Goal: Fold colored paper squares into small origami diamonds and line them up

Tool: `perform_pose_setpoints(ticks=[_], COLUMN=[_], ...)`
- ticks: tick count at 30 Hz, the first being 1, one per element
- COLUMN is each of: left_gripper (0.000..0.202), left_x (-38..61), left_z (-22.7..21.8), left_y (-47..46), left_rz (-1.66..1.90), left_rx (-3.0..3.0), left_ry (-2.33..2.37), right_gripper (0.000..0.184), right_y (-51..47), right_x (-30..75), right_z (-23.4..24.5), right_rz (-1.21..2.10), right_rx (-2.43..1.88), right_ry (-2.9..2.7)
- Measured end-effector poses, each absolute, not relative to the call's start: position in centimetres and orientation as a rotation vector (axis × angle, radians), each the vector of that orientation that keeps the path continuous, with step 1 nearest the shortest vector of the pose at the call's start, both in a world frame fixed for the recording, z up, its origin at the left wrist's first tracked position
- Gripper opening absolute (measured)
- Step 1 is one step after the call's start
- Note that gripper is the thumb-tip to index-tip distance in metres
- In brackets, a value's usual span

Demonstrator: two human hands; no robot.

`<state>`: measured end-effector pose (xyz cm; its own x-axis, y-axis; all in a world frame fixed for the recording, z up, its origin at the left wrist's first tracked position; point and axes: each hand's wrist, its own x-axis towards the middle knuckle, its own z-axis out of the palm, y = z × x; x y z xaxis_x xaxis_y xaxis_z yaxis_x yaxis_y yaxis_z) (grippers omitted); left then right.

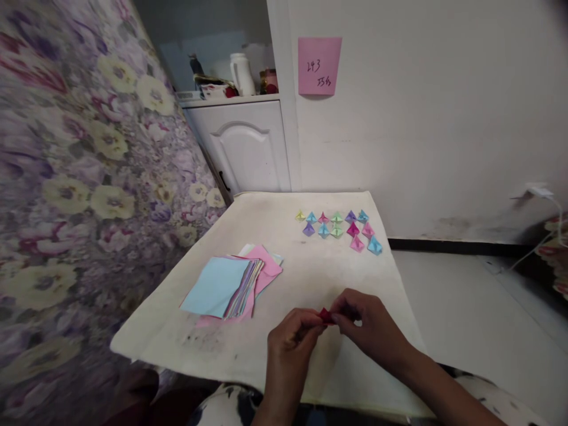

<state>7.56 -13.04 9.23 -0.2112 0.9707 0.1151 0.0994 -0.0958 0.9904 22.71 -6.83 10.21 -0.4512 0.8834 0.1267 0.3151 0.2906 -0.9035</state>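
Observation:
Between my two hands, over the near part of the table, is a small folded red paper piece [326, 316]. My left hand [293, 337] pinches its left side between thumb and fingers. On its right side, my right hand [361, 319] grips it the same way. Fingertips cover much of the paper, and only a pointed top and a bit of the middle show. Farther back stand several small folded paper pieces [337, 231] in rows, coloured yellow, blue, pink, green and purple. To the left lies a stack of square coloured paper [217, 287] with a light blue sheet on top.
The table has a cream cover [293, 272] with dark smudges near its front left. A floral curtain [89, 177] hangs along the left. Behind are a white cabinet [246, 145] and a wall with a pink note [319, 66]. A white plug and cord [539, 190] are at right.

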Motion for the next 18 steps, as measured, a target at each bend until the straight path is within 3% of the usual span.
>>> perform_pose_setpoints(ticks=[7,18], left_gripper=[0.008,0.007], left_x=[7.61,7.23], left_z=[9.17,9.34], left_y=[-13.05,-13.08], left_rz=[1.422,1.391], left_rx=[1.197,1.247], left_ry=[1.355,1.389], right_gripper=[0.011,0.006], right_y=[-7.08,-6.91], right_x=[22.81,22.93], right_z=[10.13,10.27], right_rz=[1.021,1.216], right_rx=[-1.074,-1.094], right_ry=[-1.926,-1.877])
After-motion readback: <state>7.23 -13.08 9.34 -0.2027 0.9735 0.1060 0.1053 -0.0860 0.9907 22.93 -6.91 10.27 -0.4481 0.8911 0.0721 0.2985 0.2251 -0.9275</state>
